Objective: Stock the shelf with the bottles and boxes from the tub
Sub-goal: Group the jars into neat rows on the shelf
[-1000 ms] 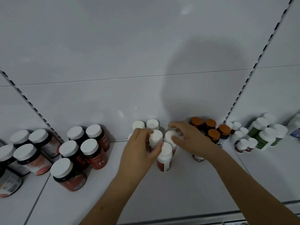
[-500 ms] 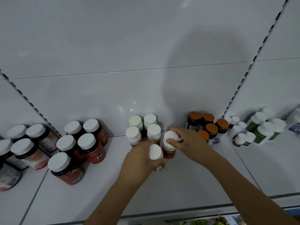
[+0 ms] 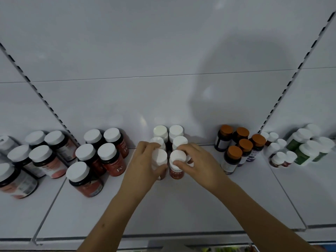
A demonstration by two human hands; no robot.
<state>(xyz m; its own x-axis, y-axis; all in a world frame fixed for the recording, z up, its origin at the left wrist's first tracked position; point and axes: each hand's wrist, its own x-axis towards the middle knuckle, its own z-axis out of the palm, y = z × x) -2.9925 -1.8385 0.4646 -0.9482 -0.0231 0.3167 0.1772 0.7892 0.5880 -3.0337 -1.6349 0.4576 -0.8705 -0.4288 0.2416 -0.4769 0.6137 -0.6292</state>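
Two white-capped bottles are gripped, one by the left hand point(image 3: 143, 166) and one by the right hand point(image 3: 198, 166). They are set upright just in front of the white-capped rows point(image 3: 168, 135), likely to extend both columns evenly.

Both bare forearms reaching forward from the lower edge, converging toward the middle. Left hand point(image 3: 143, 166) turned palm-inward, fingers curled over the top and thumb wrapped round the near side of a white-capped bottle point(image 3: 159, 160), gripping it upright. Right hand point(image 3: 198, 166) knuckles up, wrist angled leftward, thumb and fingertips pinching the white cap of the neighbouring red-labelled bottle point(image 3: 177, 165). Hands close together, fingertips near but not visibly touching each other.
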